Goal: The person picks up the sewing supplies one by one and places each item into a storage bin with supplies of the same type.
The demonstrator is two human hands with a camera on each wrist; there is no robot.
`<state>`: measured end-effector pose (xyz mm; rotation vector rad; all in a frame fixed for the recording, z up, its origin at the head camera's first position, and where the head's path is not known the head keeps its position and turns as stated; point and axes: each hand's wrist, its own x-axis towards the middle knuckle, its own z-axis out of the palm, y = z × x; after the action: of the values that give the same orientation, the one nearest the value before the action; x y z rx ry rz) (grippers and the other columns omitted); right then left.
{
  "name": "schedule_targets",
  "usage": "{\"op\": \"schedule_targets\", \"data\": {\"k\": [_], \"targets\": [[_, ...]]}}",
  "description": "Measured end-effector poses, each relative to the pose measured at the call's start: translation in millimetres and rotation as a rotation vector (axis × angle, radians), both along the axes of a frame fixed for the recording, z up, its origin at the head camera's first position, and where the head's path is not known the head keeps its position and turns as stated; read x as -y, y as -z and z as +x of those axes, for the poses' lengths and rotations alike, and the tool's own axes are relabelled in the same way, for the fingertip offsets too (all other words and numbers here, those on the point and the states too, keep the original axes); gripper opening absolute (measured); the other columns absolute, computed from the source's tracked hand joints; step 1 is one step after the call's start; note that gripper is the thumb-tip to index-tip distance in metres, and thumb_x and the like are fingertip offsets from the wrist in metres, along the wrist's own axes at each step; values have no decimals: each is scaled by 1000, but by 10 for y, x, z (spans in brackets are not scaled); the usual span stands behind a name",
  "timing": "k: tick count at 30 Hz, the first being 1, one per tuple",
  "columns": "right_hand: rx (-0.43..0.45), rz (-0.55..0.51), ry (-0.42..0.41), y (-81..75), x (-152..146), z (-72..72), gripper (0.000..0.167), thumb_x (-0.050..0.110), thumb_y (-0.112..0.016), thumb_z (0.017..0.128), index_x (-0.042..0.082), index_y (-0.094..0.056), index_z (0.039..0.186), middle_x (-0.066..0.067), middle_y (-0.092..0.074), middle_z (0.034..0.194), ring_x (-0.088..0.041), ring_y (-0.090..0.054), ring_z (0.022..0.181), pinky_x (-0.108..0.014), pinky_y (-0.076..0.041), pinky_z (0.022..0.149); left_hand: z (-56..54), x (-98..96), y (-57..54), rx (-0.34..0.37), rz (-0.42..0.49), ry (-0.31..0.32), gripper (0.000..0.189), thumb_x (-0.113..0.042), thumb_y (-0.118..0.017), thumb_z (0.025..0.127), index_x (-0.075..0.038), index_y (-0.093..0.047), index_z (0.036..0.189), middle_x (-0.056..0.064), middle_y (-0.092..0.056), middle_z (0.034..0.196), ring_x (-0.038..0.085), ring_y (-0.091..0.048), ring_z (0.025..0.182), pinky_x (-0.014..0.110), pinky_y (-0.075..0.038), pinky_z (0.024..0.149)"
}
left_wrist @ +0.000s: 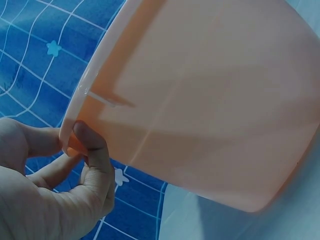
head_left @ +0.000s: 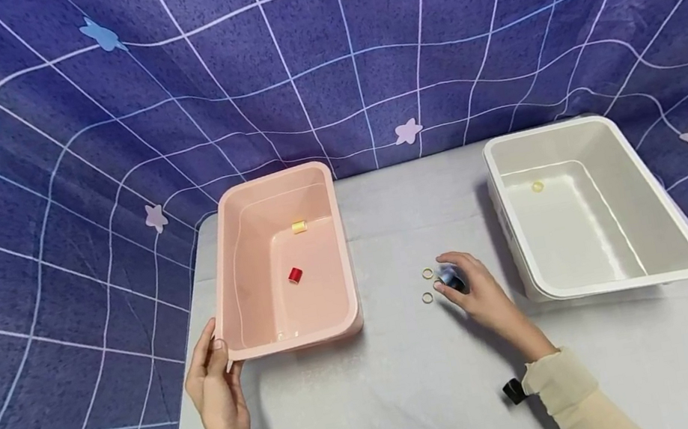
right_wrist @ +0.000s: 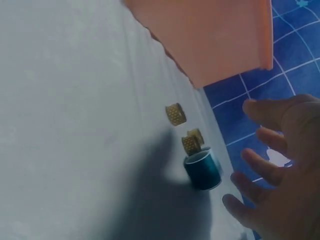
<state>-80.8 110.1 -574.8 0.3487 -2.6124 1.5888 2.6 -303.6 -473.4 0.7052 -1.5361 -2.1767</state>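
My left hand (head_left: 215,384) pinches the rim of the pink bin (head_left: 352,274) at its near left corner, thumb on one side and fingers on the other, as the left wrist view shows. My right hand (head_left: 483,295) hovers over the table with thumb and fingers spread around a blue-green thread spool (right_wrist: 203,170). In the right wrist view the fingertips stand apart from the spool. Several small brass-coloured rings (right_wrist: 175,114) lie beside the spool, one of them right against it in that view. Inside the pink bin are a red spool (head_left: 295,275) and a yellow spool (head_left: 299,227).
A white bin (head_left: 512,239) stands on the right, with one small yellowish ring (head_left: 537,186) on its floor. Both bins rest on a table with a pale cloth (head_left: 404,371). A blue curtain (head_left: 314,37) with lines and stars hangs behind and to the sides.
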Motion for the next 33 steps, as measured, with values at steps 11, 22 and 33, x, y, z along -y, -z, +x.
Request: {"op": "schedule_targets", "data": {"k": [11, 22, 33], "targets": [[69, 108, 40, 119, -9, -1, 48, 9, -77, 94, -4, -59, 136, -29, -61, 136, -47, -57, 128, -60, -46, 110, -6, 2, 18, -3, 0, -8, 44, -8, -59, 105, 0, -55, 149, 10, -55, 122, 16, -69, 111, 23, -63, 82], [35, 215, 71, 181, 12, -31, 44, 12, -77, 94, -3, -62, 133, -25, -67, 133, -44, -58, 122, -57, -48, 105, -6, -1, 33, -7, -7, -4, 45, -9, -59, 106, 0, -55, 149, 11, -55, 123, 17, -68, 113, 23, -63, 83], [-37, 224, 95, 260, 15, -63, 35, 9, -79, 91, -1, -69, 123, -21, -72, 123, -44, -59, 114, -55, -47, 100, -3, 5, 23, 2, 1, -3, 45, -9, -59, 106, 0, -54, 149, 10, -55, 124, 17, -68, 113, 23, -63, 83]]}}
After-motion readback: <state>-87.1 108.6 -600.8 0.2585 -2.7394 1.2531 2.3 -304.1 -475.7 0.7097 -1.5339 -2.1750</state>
